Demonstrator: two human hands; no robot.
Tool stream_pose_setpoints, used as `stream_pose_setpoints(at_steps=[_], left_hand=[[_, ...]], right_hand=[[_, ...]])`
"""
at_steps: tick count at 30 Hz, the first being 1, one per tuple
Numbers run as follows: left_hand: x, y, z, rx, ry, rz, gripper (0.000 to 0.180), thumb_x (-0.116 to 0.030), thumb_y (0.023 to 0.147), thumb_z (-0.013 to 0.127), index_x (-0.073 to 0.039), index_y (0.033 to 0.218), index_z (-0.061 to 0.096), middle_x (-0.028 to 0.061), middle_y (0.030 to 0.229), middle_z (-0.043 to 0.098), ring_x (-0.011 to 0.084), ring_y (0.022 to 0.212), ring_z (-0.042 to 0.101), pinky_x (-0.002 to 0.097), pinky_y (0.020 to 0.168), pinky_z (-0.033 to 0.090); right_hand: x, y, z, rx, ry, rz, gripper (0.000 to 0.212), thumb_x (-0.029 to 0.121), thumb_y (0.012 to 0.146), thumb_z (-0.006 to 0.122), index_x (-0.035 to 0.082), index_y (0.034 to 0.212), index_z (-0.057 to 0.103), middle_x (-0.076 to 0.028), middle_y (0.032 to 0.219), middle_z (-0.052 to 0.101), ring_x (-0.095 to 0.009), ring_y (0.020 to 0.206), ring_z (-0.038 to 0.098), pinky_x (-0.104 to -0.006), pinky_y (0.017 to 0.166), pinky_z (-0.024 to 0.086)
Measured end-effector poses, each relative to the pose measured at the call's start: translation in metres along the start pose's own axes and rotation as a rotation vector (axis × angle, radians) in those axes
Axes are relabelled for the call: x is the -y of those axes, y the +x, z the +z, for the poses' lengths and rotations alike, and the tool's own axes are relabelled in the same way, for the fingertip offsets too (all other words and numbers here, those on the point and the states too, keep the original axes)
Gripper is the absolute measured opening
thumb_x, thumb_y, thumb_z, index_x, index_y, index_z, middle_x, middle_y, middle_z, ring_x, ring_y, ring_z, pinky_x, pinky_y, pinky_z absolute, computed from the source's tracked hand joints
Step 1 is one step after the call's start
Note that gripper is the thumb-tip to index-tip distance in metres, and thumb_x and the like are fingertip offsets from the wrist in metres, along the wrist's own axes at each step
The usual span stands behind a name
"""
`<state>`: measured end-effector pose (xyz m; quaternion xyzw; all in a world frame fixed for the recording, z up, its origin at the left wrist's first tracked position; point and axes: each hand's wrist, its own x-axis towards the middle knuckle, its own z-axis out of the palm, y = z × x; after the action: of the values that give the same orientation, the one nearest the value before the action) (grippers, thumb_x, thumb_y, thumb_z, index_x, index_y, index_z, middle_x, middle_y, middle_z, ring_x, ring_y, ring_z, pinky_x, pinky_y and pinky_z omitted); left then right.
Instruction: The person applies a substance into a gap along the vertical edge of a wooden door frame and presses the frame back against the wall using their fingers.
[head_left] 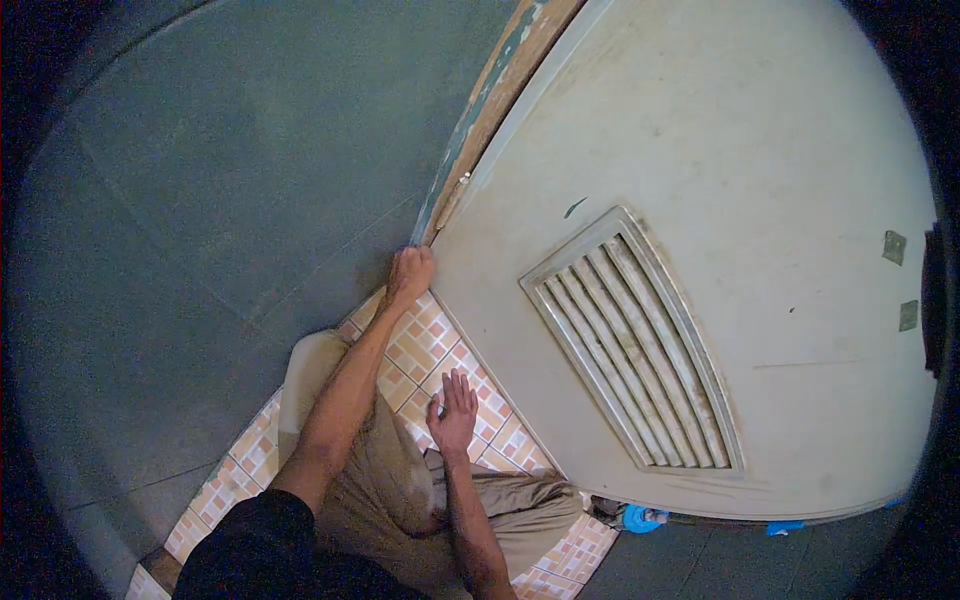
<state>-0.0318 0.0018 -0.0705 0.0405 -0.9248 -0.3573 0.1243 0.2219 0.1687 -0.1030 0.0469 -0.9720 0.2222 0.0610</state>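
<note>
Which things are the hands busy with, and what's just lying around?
Seemingly part of the work:
Door frame: the left hand is at its foot.
Door: right beside the frame. The right hand is open.

Seemingly just lying about:
Blue round thing: by the door's edge.
Blue scrap: farther right.

Door (800, 190): slatted vent (640, 350) near its bottom edge, two dark patches (894, 248) farther from that edge. Blue object (638, 519) just beside one bottom corner; blue scrap (785, 527) at side edge.
</note>
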Motion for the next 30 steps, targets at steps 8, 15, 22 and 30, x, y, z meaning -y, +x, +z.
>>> stream_pose_setpoints(at_steps=[8, 15, 22, 30], left_hand=[[-0.015, -0.010, -0.008, -0.179, 0.016, 0.133, 0.036, -0.020, 0.094, 0.041, 0.003, 0.073, 0.059, 0.0272, 0.075, 0.064, 0.0461, 0.075, 0.063, 0.0540, 0.070, 0.050], [0.014, -0.005, 0.025, -0.135, -0.042, 0.046, 0.042, -0.029, 0.095, 0.040, 0.002, 0.074, 0.058, 0.0229, 0.075, 0.061, 0.0459, 0.070, 0.058, 0.0568, 0.064, 0.046], [0.040, -0.008, 0.039, -0.146, 0.081, 0.060, 0.044, -0.030, 0.094, 0.040, 0.007, 0.080, 0.061, 0.0252, 0.087, 0.065, 0.0483, 0.078, 0.060, 0.0583, 0.069, 0.048], [-0.030, -0.013, -0.011, -0.127, -0.064, 0.055, 0.047, -0.026, 0.093, 0.040, 0.006, 0.068, 0.063, 0.0307, 0.081, 0.064, 0.0493, 0.076, 0.062, 0.0563, 0.073, 0.050]], right_hand=[[-0.003, -0.001, -0.003, -0.018, 0.004, 0.006, 0.052, 0.024, 0.091, 0.052, 0.009, 0.140, 0.047, -0.012, 0.150, 0.040, -0.029, 0.142, 0.032, -0.0483, 0.116, 0.022], [-0.002, -0.001, -0.003, -0.044, 0.006, 0.006, 0.049, 0.021, 0.090, 0.054, 0.009, 0.137, 0.051, -0.012, 0.148, 0.044, -0.029, 0.140, 0.036, -0.0481, 0.115, 0.025], [0.004, -0.001, 0.001, 0.005, 0.033, -0.015, 0.052, 0.025, 0.091, 0.051, 0.011, 0.141, 0.046, -0.011, 0.152, 0.037, -0.029, 0.143, 0.031, -0.0490, 0.117, 0.020], [-0.011, -0.003, -0.005, 0.021, 0.001, 0.028, 0.054, 0.024, 0.090, 0.051, 0.009, 0.142, 0.045, -0.010, 0.153, 0.037, -0.028, 0.143, 0.030, -0.0483, 0.117, 0.020]])
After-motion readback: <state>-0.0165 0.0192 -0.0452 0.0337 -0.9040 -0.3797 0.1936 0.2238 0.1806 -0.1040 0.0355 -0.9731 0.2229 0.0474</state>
